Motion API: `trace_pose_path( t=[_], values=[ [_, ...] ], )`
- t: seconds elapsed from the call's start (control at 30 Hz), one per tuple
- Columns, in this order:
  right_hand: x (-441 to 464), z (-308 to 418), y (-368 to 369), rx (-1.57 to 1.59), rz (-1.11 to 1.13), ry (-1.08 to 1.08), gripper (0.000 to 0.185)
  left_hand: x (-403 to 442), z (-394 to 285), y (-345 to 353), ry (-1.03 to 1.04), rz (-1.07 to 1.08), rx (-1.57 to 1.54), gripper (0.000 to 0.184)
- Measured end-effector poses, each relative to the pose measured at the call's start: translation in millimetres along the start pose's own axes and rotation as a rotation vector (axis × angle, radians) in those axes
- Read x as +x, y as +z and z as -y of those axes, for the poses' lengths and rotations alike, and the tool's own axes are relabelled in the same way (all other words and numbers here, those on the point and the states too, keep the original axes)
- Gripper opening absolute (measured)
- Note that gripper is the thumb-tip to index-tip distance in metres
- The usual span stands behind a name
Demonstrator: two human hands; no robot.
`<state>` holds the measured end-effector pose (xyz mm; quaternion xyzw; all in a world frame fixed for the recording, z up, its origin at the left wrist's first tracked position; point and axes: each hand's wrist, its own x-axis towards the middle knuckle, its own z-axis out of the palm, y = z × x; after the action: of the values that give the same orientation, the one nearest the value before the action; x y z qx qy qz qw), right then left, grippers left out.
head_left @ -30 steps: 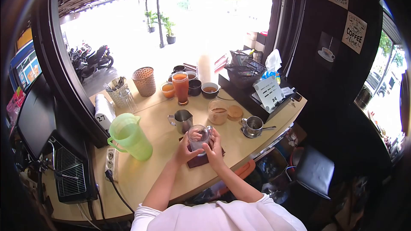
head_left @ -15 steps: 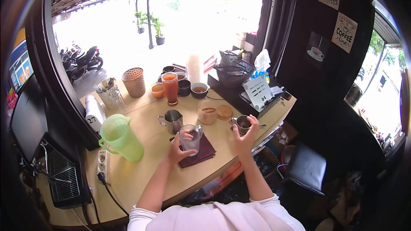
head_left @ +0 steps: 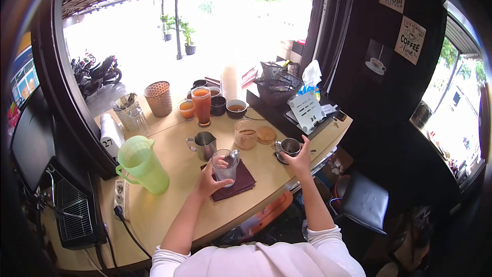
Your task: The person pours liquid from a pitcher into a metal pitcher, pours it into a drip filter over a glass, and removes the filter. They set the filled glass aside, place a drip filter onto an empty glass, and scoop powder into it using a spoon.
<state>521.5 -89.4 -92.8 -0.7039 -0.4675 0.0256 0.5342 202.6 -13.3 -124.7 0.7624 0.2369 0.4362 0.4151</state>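
My left hand (head_left: 209,179) is wrapped round a clear glass mug (head_left: 226,166), held upright over a dark maroon folded cloth (head_left: 240,183). Little shows inside the glass. At the right, my right hand (head_left: 300,161) has its thumb in front and its fingers along the far right side of a small metal cup (head_left: 290,146) with dark contents. Beneath this cup is a dark saucer (head_left: 277,156), with a spoon handle (head_left: 313,152) showing beyond my fingers. A steel milk pitcher (head_left: 205,146) stands just behind the glass mug.
A green plastic jug (head_left: 146,166) stands at the left beside a power strip (head_left: 121,197). Behind are a brown powder jar (head_left: 246,134), its wooden lid (head_left: 266,135), a tall orange drink (head_left: 203,107) and several small bowls. The table edge (head_left: 256,214) runs close to my body.
My right hand has come closer round the metal cup, and its thumb now sits lower at the cup's front. The left hand keeps the glass mug nearly in place.
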Motion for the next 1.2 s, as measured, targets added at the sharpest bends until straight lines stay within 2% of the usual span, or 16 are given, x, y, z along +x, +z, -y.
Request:
trace_pose_path(
  t=[0.2,0.4,0.6,0.8,0.93,1.03,1.2],
  values=[
    [6,9,-4,0.078,-0.042,-0.059,0.091,-3,-2,-2,-0.032,0.031,-0.019,0.081],
    [8,9,1,0.114,-0.004,-0.046,0.088,-2,7,-3,0.082,0.058,-0.073,0.077],
    [6,9,3,0.132,-0.003,-0.054,0.086,-1,1,-2,0.095,0.066,-0.094,0.075],
    [7,50,1,0.118,-0.070,-0.196,0.085,0,0,0,0.075,0.037,-0.047,0.076],
    [3,103,9,0.278,0.066,-0.287,0.085,-1,0,1,0.056,0.030,-0.041,0.077],
    [-7,138,23,0.398,0.234,-0.275,0.086,-1,0,-1,0.044,0.054,-0.015,0.079],
    [-33,172,44,0.336,0.338,-0.366,0.089,-3,-18,-6,0.055,0.069,-0.009,0.080]
  ],
)
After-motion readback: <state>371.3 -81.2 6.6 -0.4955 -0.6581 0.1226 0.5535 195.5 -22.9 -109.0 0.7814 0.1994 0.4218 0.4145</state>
